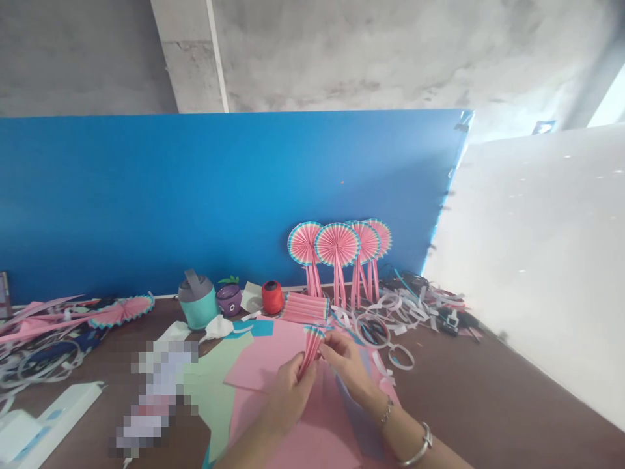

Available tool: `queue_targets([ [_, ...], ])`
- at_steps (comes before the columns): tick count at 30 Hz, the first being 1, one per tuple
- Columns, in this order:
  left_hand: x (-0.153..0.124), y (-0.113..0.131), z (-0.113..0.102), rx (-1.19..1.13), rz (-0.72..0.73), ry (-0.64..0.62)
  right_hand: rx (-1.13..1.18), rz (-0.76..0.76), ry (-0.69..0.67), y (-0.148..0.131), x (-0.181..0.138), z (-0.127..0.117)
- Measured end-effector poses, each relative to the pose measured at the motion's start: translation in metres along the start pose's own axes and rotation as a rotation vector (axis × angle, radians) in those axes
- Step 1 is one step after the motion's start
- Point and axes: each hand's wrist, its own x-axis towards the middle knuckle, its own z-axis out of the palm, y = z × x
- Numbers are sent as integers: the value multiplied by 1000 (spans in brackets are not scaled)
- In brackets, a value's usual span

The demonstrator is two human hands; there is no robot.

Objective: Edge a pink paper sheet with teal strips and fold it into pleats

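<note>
A pleated pink paper strip with a blue and cream striped end (313, 339) stands between my hands, its folds gathered together. My left hand (293, 384) is closed around its lower part. Higher up, on the right side near the striped end, my right hand (344, 358) pinches the pleats between thumb and fingers. Below both hands lie sheets of pink paper (254, 365), with green paper (215, 378) to the left. Just behind the hands is another pleated pink piece (305, 307), lying flat.
Several finished round paper fans (336, 245) lean against the blue partition (195, 189). A red thread spool (272, 298), a purple pot (229, 299) and a teal cup (198, 306) line the back. Paper strip scraps (390, 319) pile up at right. A power strip (63, 417) lies at left.
</note>
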Motion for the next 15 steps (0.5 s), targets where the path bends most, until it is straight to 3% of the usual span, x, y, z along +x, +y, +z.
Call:
queue_targets([
  [7, 1, -5, -1, 85, 11, 51, -110, -24, 26, -1, 0, -1],
  [15, 0, 3, 1, -139, -227, -71, 37, 20, 15, -2, 1, 2],
])
